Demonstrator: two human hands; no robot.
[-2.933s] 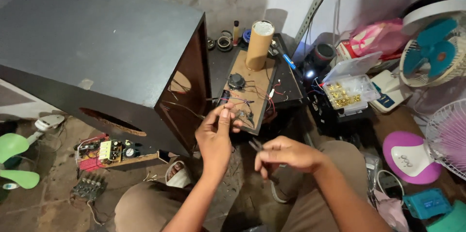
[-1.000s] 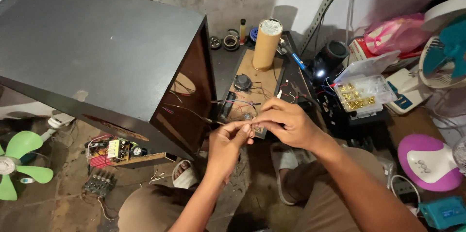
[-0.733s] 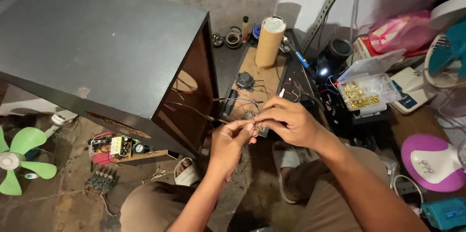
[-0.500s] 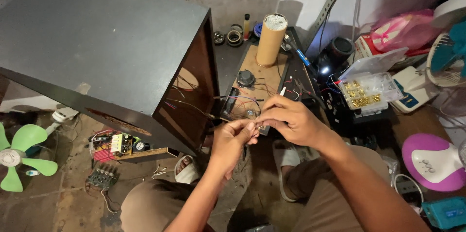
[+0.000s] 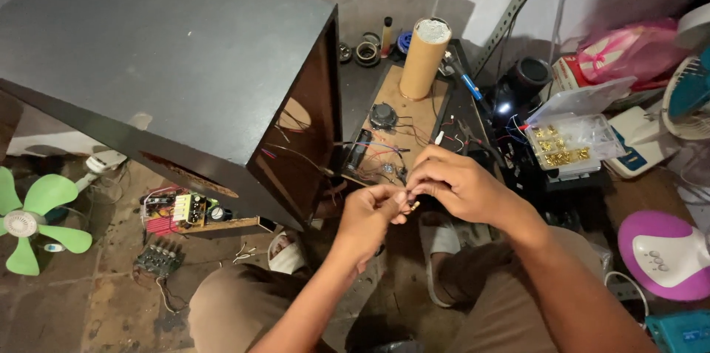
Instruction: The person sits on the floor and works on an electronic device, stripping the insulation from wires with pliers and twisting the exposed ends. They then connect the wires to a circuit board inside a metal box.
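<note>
My left hand (image 5: 370,218) and my right hand (image 5: 455,184) meet in front of a big black speaker cabinet (image 5: 170,72). Their fingertips pinch a small brass-coloured connector (image 5: 411,207) on the end of thin wires (image 5: 296,152) that run out of the cabinet's open side. Just beyond the hands lies a wooden board (image 5: 403,120) with a small motor, a battery holder and loose red and black wires on it.
A cardboard tube (image 5: 423,57) stands on the board. At right are a clear box of brass parts (image 5: 569,142), a pink bag (image 5: 629,50) and a purple-and-white fan base (image 5: 662,255). At left are a green fan blade (image 5: 33,220) and circuit boards (image 5: 181,209) on the floor.
My right hand came up from my lap to meet the left hand at the wires. Both hands have since drifted slightly toward me with the connector; the view shifted a little.
</note>
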